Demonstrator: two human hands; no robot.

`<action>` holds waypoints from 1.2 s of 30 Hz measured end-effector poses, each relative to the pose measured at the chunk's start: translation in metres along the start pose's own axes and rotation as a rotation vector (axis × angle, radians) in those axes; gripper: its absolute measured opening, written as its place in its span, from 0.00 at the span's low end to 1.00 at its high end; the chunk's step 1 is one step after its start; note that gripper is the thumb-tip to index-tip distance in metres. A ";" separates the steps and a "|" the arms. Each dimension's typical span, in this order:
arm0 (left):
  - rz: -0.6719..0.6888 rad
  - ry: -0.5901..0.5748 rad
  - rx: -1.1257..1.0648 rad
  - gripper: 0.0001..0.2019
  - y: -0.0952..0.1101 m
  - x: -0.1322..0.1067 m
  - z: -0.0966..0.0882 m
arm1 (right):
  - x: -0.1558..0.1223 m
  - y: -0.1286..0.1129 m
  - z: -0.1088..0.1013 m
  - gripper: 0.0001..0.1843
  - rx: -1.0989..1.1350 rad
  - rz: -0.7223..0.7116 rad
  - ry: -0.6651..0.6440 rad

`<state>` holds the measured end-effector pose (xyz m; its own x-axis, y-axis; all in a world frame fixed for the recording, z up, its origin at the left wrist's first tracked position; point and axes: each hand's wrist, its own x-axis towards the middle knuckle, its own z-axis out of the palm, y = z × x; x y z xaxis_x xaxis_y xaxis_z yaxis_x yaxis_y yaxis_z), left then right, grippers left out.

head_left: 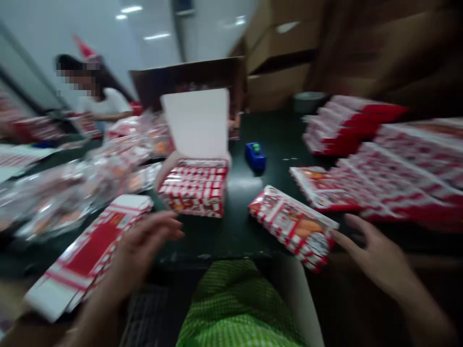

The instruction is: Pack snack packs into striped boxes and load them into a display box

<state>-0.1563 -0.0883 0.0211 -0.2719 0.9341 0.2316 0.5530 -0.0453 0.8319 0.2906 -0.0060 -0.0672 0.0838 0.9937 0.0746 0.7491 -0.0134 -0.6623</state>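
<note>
My right hand point(376, 255) is spread open, its fingertips at or very near the end of a red-and-white printed packet point(292, 227) lying tilted on the dark table point(238, 241). My left hand point(144, 250) hovers with parted fingers just above a stack of flat red-and-white cartons point(87, 255), holding nothing. Ahead of my hands stands a red-and-white box point(193, 189) with its white lid point(195, 124) raised. Motion blur softens the whole view.
Clear plastic bags of orange-coloured items point(68, 197) are heaped at left. Stacked red-and-white packets point(405, 168) fill the right. A blue tape dispenser point(255, 155) sits mid-table. A co-worker point(103, 103) sits far left; cardboard cartons point(278, 62) stand behind.
</note>
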 end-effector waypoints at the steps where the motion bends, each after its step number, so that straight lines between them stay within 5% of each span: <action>1: 0.042 -0.268 -0.078 0.10 0.007 0.009 0.050 | -0.009 0.011 -0.004 0.20 0.011 0.095 0.042; 2: 0.101 -0.381 -0.133 0.13 0.014 0.018 0.097 | -0.015 0.018 -0.004 0.21 0.042 0.173 0.061; 5: 0.114 -0.384 -0.214 0.22 0.031 0.050 0.208 | -0.019 0.024 0.006 0.27 0.222 0.324 0.028; 7: 0.062 -0.456 -0.121 0.23 0.033 0.073 0.247 | -0.017 0.023 0.014 0.32 0.342 0.384 -0.032; 9: 0.043 -0.542 -0.045 0.22 0.027 0.086 0.264 | -0.016 0.022 0.020 0.33 0.374 0.364 -0.057; 13: 0.033 -0.557 -0.153 0.26 0.003 0.080 0.264 | -0.025 0.026 0.032 0.35 0.537 0.257 0.014; 18: -0.177 -0.590 -0.583 0.44 -0.009 0.070 0.249 | -0.038 0.026 0.038 0.50 0.858 0.307 0.198; 23: -0.247 -0.870 -0.648 0.47 0.008 0.074 0.243 | -0.041 0.022 0.027 0.42 0.935 0.212 0.026; 27: -0.188 -0.798 -0.701 0.51 0.016 0.076 0.248 | -0.042 0.016 0.015 0.41 0.910 0.113 0.023; 32: -0.374 -0.966 -0.861 0.37 0.018 0.069 0.246 | -0.029 0.014 -0.003 0.41 0.951 0.130 0.024; 36: -0.479 -0.790 -0.913 0.25 0.015 0.061 0.238 | -0.009 0.018 -0.009 0.38 1.031 0.174 0.013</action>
<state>0.0231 0.0526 -0.0724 0.4161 0.8650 -0.2805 -0.2874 0.4177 0.8619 0.3095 -0.0158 -0.0730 0.1483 0.9858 -0.0791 -0.1972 -0.0489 -0.9791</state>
